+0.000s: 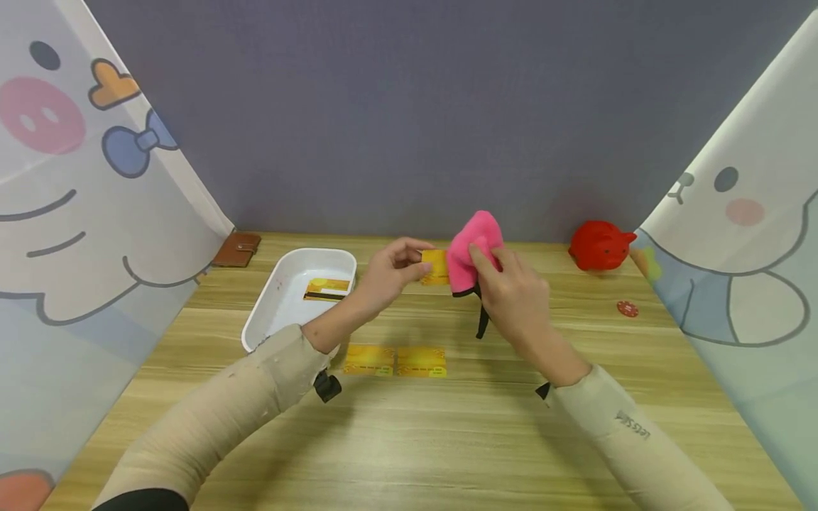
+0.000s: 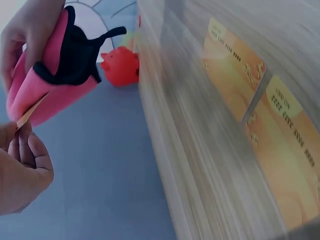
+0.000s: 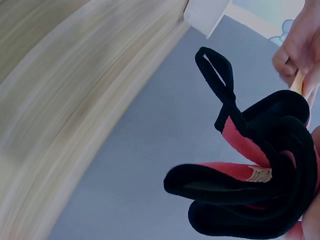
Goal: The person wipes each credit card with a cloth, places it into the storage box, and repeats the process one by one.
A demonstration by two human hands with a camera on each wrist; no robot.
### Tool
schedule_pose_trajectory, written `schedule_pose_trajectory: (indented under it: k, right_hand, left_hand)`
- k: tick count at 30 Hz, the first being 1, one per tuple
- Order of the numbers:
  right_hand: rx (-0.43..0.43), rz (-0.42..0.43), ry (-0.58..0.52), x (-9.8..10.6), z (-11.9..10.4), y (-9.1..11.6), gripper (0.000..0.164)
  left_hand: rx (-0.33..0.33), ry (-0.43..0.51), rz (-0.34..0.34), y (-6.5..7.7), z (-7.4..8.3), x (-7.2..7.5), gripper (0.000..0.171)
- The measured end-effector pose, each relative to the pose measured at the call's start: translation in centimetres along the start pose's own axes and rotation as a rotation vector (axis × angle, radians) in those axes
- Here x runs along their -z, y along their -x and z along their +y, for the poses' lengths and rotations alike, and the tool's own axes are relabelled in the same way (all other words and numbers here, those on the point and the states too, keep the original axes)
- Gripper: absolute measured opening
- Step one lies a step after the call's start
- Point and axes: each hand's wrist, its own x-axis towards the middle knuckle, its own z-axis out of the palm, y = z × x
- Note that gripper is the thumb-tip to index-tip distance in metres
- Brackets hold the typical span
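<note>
Above the table my left hand pinches a yellow bank card by its edge between thumb and fingers. My right hand grips a bunched pink cloth, which touches the card's other end. In the right wrist view, the folded cloth shows black edging, a black hanging loop and a small label. Nearer me, two more yellow cards, a left one and a right one, lie side by side on the wooden table.
To the left stands a white tray with a yellow card in it. A brown wallet lies at the back left. On the right are a red piggy bank and a red poker chip. A grey partition rises behind the table.
</note>
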Motion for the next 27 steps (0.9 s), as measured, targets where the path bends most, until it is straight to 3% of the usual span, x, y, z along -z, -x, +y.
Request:
schedule_pose_trajectory:
  k: [7, 11, 15, 22, 27]
  right_hand:
    - [-0.04, -0.027, 0.028, -0.1, 1.4, 0.5, 0.024]
    - [-0.051, -0.014, 0.023, -0.1, 1.7, 0.7, 0.027]
    - [-0.047, -0.017, 0.019, 0.1, 1.7, 0.7, 0.026]
    - [-0.055, -0.013, 0.019, 0.6, 1.2, 0.3, 0.022]
    - [-0.06, 0.008, 0.0, 0.8, 1.0, 0.0, 0.022]
  left_hand:
    - [0.025, -0.081, -0.033, 0.4, 0.0, 2.2, 0.034]
    - [0.041, -0.127, -0.04, 0.6, 0.3, 3.1, 0.025]
    - [0.011, -0.186, -0.057, 0.6, 0.4, 3.5, 0.023]
    - [-0.044, -0.325, -0.173, 0.5, 1.0, 4.0, 0.039]
    - [-0.088, -0.433, -0.201, 0.1, 0.7, 4.0, 0.05]
